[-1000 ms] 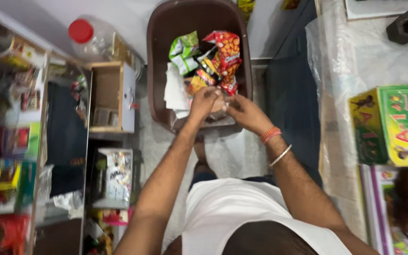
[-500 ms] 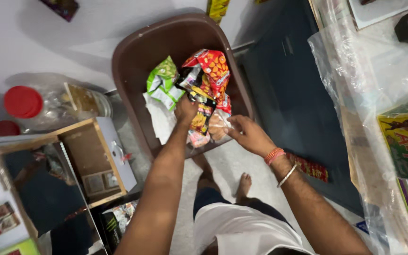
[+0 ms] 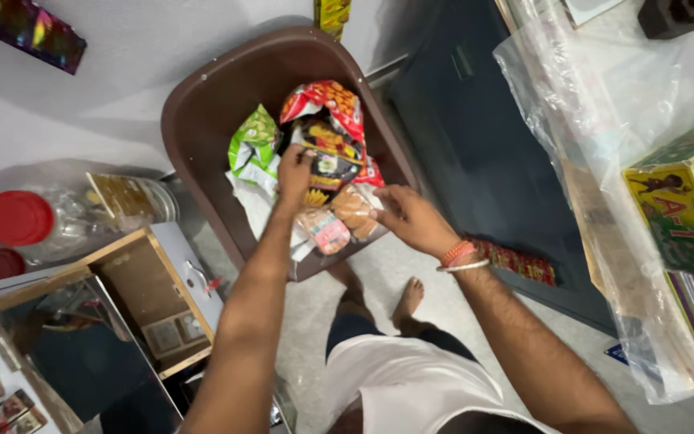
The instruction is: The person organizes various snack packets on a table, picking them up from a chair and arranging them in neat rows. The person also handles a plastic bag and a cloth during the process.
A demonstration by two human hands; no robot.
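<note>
A big brown plastic tub (image 3: 202, 120) stands on the pale floor (image 3: 379, 281), its near rim just ahead of the person's bare feet. To its right is a dark cabinet front (image 3: 475, 153), and further right a clear plastic sheet (image 3: 572, 137) hangs off a worktop edge beside a green and yellow carton (image 3: 684, 201). To the tub's left sit a clear jar with a red lid (image 3: 19, 219) and an open wooden box (image 3: 134, 281).

Snack packets are heaped in the tub's near half, toward its right wall: a red and orange packet (image 3: 327, 104) on top, a green packet (image 3: 252, 145) to its left, a dark packet with yellow print (image 3: 332, 161) in the middle, and two small clear packets of biscuits (image 3: 339, 219) at the near rim.

The left hand (image 3: 295, 170) rests on the heap, its fingers curled and pinching the edge of the dark packet. The right hand (image 3: 407, 217) reaches in over the near right rim, fingers (image 3: 381, 201) loosely together and touching the biscuit packets; a firm grasp cannot be told.
</note>
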